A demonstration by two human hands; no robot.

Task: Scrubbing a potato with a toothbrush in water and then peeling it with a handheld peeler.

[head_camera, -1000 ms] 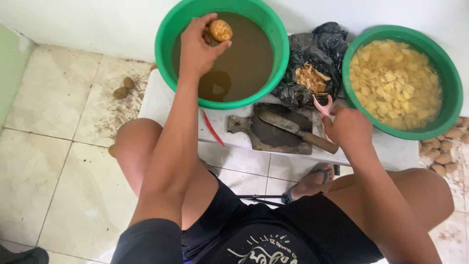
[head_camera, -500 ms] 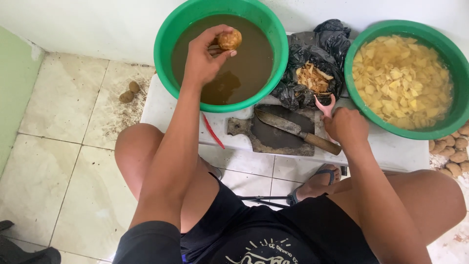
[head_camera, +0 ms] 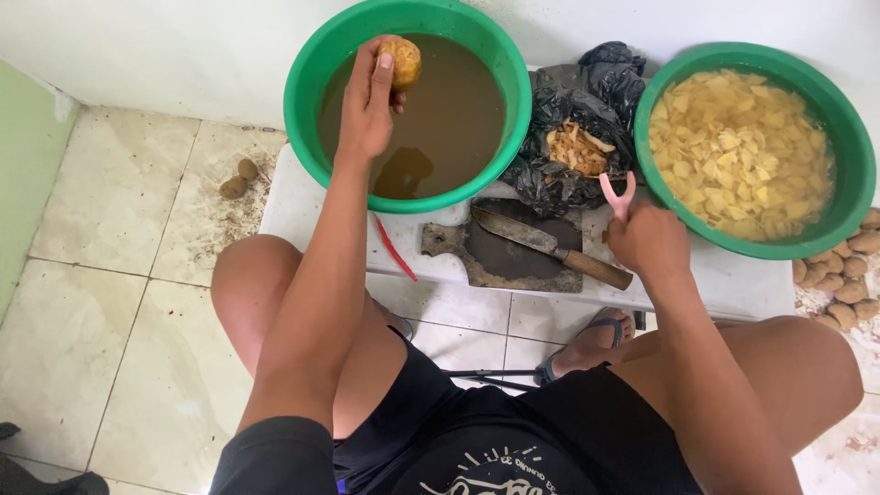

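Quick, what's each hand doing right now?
Left hand: closed on a round, brownish wet potato over the green basin of muddy water.
Right hand: closed on a pink-handled peeler.

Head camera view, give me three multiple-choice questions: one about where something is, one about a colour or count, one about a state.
1. Where does the knife lie?
A. on the dark board
B. in the black bag
C. on the floor

2. How many green basins show?
A. one
B. two
C. four

3. What does the left hand hold?
A. nothing
B. the knife
C. a potato

Answers: 1 A, the blade rests on the board. 2 B, the left basin holds brown water and the right basin holds cut pieces. 3 C, its fingers grip the potato over the brown water, while the right hand holds a pink peeler.
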